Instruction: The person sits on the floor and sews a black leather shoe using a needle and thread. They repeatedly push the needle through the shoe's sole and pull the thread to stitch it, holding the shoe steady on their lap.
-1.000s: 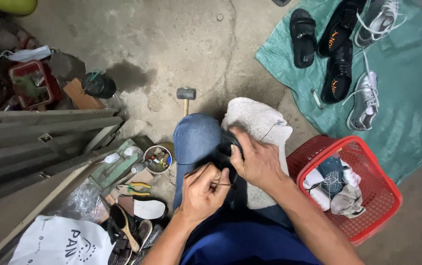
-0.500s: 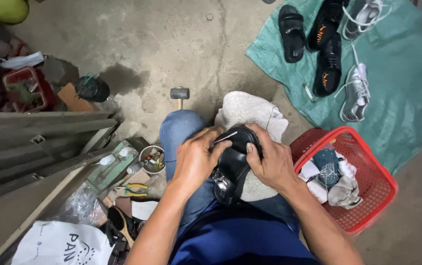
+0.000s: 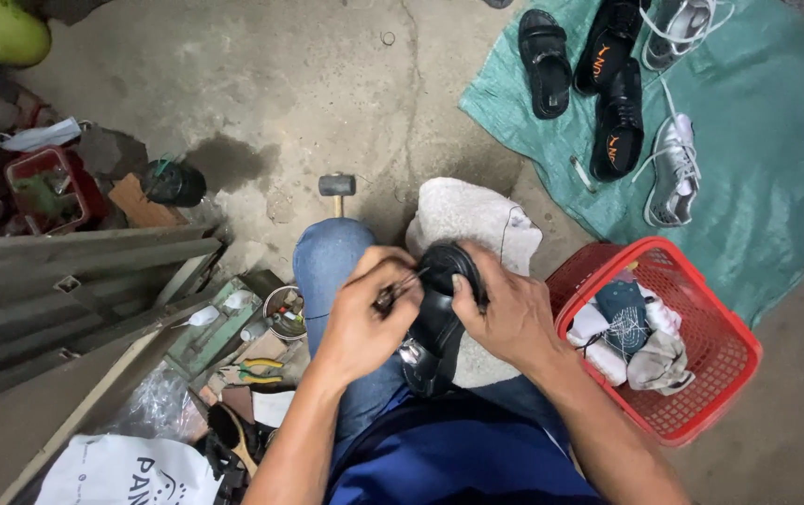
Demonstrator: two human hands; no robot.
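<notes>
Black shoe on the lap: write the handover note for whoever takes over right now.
Left hand: pinches a thin tool against the black shoe.
Right hand: grip on the shoe's far side, steadying it.
Shoe rests on a white cloth over the knees.
Nearby: hammer on the floor ahead, red basket at right, more footwear on the green sheet.
Done or left: cannot tell.

A black shoe (image 3: 439, 318) rests on the lap over a white cloth (image 3: 472, 220); the right hand (image 3: 505, 313) grips its toe from the side; the left hand (image 3: 364, 313) pinches a thin tool (image 3: 402, 285) against the shoe; a red basket (image 3: 729, 327) of rags sits just right; a hammer (image 3: 336, 187) lies on the floor beyond the knee; sandals (image 3: 547, 61) and sneakers (image 3: 673, 168) lie on a green tarp (image 3: 776, 168).
</notes>
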